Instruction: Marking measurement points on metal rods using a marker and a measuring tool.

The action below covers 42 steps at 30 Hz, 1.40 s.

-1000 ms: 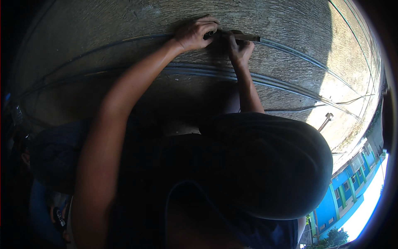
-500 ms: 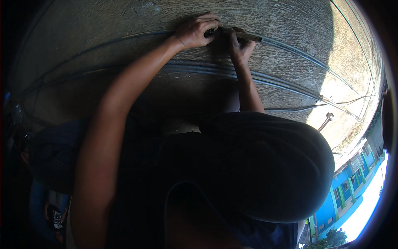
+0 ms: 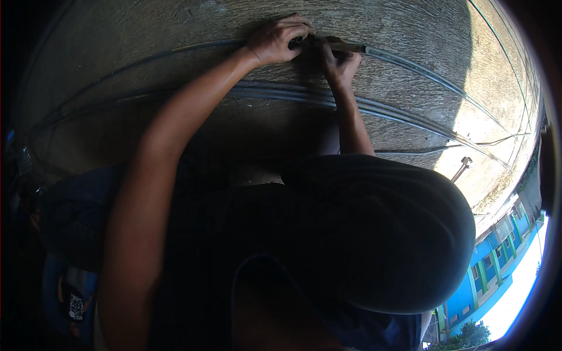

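At twelve o'clock I see little change from a second ago: my left hand (image 3: 275,40) stays clenched around the thin cable (image 3: 410,64) on the rough wall (image 3: 175,23), right hand (image 3: 339,61) pinching it beside a small dark tool (image 3: 345,47).

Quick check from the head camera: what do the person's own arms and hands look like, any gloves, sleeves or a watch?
Both hands are bare, with no gloves: the left hand and the right hand. Both forearms are bare up from the wrist, with no sleeve over the stretch in view. No watch, band or ring is visible, though much of the picture is in deep shadow, so small items could be missed.
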Each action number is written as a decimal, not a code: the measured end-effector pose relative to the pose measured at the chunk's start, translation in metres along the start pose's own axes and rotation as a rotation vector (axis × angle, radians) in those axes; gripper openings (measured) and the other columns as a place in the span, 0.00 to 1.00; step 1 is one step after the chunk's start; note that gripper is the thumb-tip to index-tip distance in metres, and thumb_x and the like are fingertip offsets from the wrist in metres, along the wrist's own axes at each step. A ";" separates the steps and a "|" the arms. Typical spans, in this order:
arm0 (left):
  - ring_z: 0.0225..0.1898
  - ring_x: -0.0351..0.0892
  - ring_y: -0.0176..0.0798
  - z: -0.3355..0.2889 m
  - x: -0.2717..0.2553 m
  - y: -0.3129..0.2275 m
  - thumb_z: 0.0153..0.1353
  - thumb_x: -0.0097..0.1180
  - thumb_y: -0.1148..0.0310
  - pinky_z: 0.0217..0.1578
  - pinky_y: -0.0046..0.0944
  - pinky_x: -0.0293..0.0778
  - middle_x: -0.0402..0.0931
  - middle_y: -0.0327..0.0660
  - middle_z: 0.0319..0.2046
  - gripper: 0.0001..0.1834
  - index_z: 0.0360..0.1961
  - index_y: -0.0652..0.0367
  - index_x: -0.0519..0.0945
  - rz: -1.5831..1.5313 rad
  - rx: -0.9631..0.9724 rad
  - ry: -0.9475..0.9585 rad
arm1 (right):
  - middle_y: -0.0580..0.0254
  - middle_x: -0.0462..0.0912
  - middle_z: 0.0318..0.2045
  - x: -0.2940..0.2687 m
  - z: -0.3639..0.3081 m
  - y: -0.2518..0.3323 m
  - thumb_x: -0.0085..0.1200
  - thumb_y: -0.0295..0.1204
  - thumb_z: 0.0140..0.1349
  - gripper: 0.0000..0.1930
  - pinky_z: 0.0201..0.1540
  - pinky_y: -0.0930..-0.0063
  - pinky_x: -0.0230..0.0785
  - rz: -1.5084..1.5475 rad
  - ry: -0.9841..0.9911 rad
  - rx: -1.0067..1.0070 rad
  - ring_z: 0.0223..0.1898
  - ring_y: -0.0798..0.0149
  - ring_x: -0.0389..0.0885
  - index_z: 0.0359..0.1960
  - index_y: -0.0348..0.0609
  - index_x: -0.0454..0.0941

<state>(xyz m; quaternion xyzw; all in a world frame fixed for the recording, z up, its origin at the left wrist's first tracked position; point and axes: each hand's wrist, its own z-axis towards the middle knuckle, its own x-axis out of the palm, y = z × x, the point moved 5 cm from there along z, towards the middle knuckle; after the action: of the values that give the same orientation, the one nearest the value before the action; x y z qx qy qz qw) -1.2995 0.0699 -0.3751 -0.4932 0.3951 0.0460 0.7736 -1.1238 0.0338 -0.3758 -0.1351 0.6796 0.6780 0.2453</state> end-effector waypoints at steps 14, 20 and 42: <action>0.57 0.79 0.45 0.000 0.002 0.001 0.52 0.67 0.72 0.56 0.41 0.77 0.79 0.42 0.54 0.19 0.47 0.57 0.82 -0.007 0.001 0.015 | 0.61 0.86 0.29 0.001 -0.003 -0.006 0.63 0.25 0.61 0.07 0.40 0.74 0.75 0.105 -0.002 0.041 0.32 0.72 0.82 0.35 0.31 0.84; 0.57 0.79 0.44 0.002 -0.001 -0.003 0.52 0.67 0.71 0.57 0.42 0.77 0.80 0.41 0.54 0.18 0.46 0.56 0.82 -0.019 0.008 0.003 | 0.62 0.86 0.29 -0.005 -0.001 0.009 0.61 0.25 0.63 0.07 0.39 0.76 0.74 0.009 0.039 0.014 0.32 0.73 0.81 0.35 0.31 0.84; 0.56 0.77 0.49 -0.045 -0.051 0.021 0.59 0.63 0.58 0.59 0.45 0.73 0.78 0.50 0.48 0.19 0.41 0.64 0.77 0.162 -0.117 -0.216 | 0.41 0.82 0.47 -0.097 0.070 -0.065 0.47 0.23 0.65 0.19 0.51 0.58 0.73 -0.267 0.606 -0.300 0.49 0.41 0.83 0.57 0.35 0.72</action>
<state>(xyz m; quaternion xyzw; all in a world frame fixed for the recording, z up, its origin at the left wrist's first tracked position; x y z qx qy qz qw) -1.3696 0.0614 -0.3660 -0.4962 0.3447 0.1843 0.7753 -0.9979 0.0853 -0.3788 -0.4519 0.5910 0.6612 0.0964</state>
